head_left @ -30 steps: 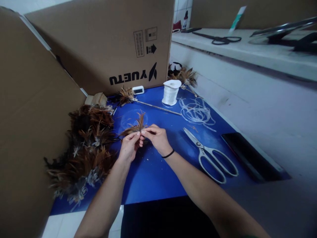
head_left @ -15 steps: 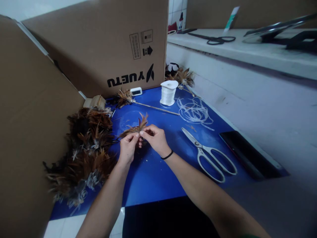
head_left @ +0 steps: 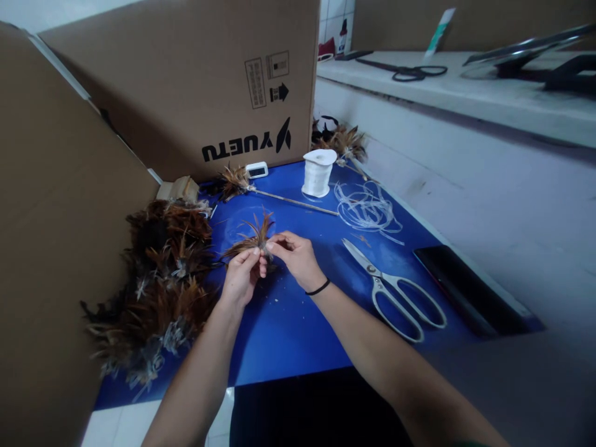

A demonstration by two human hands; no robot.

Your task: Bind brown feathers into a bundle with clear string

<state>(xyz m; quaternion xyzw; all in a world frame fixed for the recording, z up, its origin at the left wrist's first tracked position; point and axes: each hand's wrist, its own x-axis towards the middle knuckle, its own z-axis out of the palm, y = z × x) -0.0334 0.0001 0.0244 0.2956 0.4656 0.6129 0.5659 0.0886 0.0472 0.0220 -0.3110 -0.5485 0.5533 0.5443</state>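
The small bunch of brown feathers [head_left: 251,239] sits pinched between your two hands just above the blue mat [head_left: 288,323], near its middle. Your left hand [head_left: 242,276] has thumb and fingertips closed on the quill ends at the base; your right hand [head_left: 298,257] meets it from three o'clock, fingertips closed on the same base, with a black band on the wrist. The tips fan up and away toward eleven o'clock. Judging by the look, the bunch is feather-light, soft and springy at the vanes, and likely to slip apart or bend if squeezed there, so the firmer quill ends are the place to hold it.

At nine o'clock of your hands a heap of loose feathers [head_left: 158,279] lies against the cardboard box [head_left: 186,87]. At twelve o'clock a thin stick with a feather tuft [head_left: 279,195] rests on the mat, and beyond it stands a white spool of string [head_left: 318,172], with loose loops of string [head_left: 367,208] at one o'clock. The scissors [head_left: 395,292] lie flat at three o'clock, well apart from your right hand, and a dark flat tray [head_left: 465,292] past them
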